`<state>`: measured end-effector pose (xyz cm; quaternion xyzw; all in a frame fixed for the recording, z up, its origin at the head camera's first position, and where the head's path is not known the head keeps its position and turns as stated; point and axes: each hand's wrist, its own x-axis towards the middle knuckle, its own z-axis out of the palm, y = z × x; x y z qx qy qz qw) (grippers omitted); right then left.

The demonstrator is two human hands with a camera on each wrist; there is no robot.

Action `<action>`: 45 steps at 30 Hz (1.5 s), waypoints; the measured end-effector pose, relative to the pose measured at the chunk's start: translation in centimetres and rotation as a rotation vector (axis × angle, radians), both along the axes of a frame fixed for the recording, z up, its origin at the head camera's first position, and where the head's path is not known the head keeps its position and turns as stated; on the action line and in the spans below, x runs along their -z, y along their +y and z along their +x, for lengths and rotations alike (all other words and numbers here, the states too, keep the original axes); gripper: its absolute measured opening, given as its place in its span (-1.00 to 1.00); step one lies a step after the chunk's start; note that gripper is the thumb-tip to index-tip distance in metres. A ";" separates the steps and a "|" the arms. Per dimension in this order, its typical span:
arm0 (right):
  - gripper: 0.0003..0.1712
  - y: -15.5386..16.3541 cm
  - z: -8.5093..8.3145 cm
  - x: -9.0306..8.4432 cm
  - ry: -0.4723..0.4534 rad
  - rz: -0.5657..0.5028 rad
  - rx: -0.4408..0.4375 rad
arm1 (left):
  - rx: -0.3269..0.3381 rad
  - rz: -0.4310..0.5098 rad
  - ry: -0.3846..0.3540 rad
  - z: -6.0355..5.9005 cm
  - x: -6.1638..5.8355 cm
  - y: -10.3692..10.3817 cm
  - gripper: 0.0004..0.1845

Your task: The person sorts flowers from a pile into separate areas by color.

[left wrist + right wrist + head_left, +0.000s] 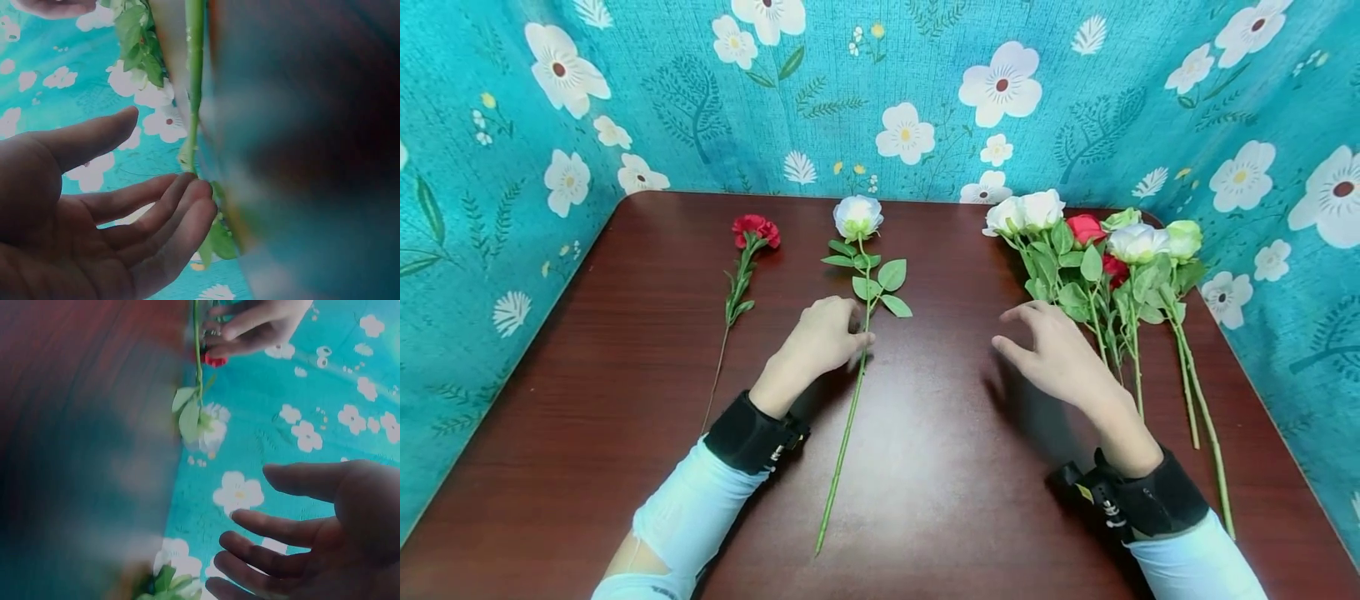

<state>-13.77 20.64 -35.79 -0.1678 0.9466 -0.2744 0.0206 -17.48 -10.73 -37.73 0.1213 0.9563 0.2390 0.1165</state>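
Note:
A white rose lies mid-table, its long green stem running toward me. My left hand rests beside that stem with relaxed fingers, and the fingertips touch the stem without curling round it. To the left lies a red carnation. My right hand hovers, fingers spread and empty, just left of a bunch of white, red and green roses. The right wrist view shows the open right hand and, farther off, the white rose and the left hand.
The dark red-brown table is boxed in by teal flowered cloth at the back and both sides. The bunch's stems reach toward the front right edge. Bare table lies between my two hands.

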 end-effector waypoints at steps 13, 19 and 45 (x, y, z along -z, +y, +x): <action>-0.45 4.0 -2.5 0.9 -0.117 0.170 0.164 | 0.156 0.144 0.120 2.2 -1.7 1.5 -0.58; -0.68 5.4 -2.9 1.2 -0.065 0.225 0.230 | 0.326 0.165 0.135 2.7 -2.0 2.0 -0.60; -0.61 6.9 -3.8 2.2 -0.180 0.298 0.245 | 0.643 0.128 0.025 3.4 -1.1 2.8 -0.75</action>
